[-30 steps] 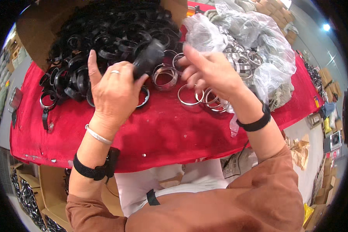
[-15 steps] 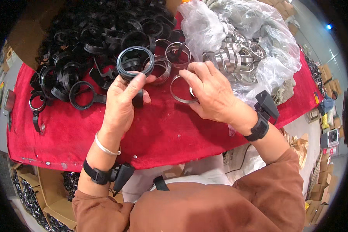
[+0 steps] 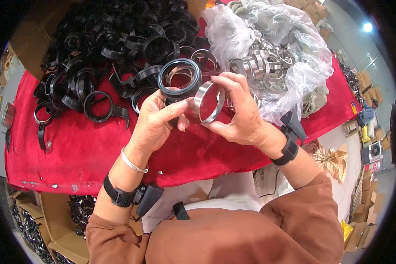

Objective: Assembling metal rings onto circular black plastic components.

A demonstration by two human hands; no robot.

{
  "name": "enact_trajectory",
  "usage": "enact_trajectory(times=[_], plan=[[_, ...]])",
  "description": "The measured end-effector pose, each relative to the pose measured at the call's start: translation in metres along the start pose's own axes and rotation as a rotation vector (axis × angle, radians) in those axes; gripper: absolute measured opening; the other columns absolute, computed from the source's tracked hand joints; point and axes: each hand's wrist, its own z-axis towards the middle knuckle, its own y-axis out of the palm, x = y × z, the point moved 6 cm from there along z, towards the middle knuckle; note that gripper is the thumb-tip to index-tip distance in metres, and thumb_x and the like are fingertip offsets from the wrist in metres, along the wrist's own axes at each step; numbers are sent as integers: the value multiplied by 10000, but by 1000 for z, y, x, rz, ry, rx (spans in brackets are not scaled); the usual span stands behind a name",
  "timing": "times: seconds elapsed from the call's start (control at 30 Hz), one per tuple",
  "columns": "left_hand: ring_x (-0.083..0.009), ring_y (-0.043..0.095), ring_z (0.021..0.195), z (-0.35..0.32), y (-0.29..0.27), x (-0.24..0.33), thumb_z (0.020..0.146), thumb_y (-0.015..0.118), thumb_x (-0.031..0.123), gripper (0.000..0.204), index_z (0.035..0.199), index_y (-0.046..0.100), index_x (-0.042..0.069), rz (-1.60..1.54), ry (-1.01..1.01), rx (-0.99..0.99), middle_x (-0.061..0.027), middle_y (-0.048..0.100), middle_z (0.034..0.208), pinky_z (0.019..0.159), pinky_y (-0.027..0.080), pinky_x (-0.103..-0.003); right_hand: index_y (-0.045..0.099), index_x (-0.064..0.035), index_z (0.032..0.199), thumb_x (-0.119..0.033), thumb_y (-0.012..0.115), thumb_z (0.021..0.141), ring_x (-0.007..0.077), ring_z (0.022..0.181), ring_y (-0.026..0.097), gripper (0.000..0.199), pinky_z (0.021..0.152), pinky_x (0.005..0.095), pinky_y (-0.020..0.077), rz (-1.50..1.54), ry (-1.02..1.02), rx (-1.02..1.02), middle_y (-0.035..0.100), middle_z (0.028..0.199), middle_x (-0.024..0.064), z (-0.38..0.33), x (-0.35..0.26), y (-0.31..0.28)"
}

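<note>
Two rings held together over red surface

The left hand (image 3: 156, 121) grips a black ring (image 3: 179, 79); the right hand (image 3: 240, 114) pinches a silver metal ring (image 3: 208, 102) just beside it, both raised above the red surface (image 3: 75, 149) near heaped black rings (image 3: 110, 48).

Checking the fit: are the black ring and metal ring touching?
Cannot tell. In the head view the black ring and metal ring overlap at their edges, with no plain gap or contact.

black plastic ring (image 3: 179, 79), shiny metal band (image 3: 209, 102), held side by side
</note>
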Motion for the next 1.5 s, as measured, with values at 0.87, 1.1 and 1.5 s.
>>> enact_trajectory(times=[0.87, 1.1, 1.5], plan=[[-57, 470, 536, 5, -22, -4, 861, 607, 142, 231, 1034, 564, -5, 89, -78, 215, -148, 656, 1006, 531, 434, -247, 488, -1, 1177, -37, 632, 622, 359, 981, 452, 575, 878, 395, 408, -290, 6, -276, 456, 1108, 183, 4, -13, 24], [-62, 458, 494, 3, -11, -8, 878, 566, 170, 168, 937, 567, 13, 7, -119, 68, -40, 579, 736, 503, 420, -239, 469, 20, 1204, -74, 648, 627, 331, 989, 458, 612, 869, 387, 413, -269, -129, -172, 467, 1123, 160, 11, -33, 18], [-75, 492, 519, 3, -16, -6, 861, 573, 130, 160, 957, 589, 4, -138, -141, 51, -65, 609, 757, 542, 461, -256, 488, 39, 1190, -153, 567, 738, 300, 1027, 466, 498, 854, 394, 406, -357, -258, -136, 481, 1121, 141, 13, -35, 23]])
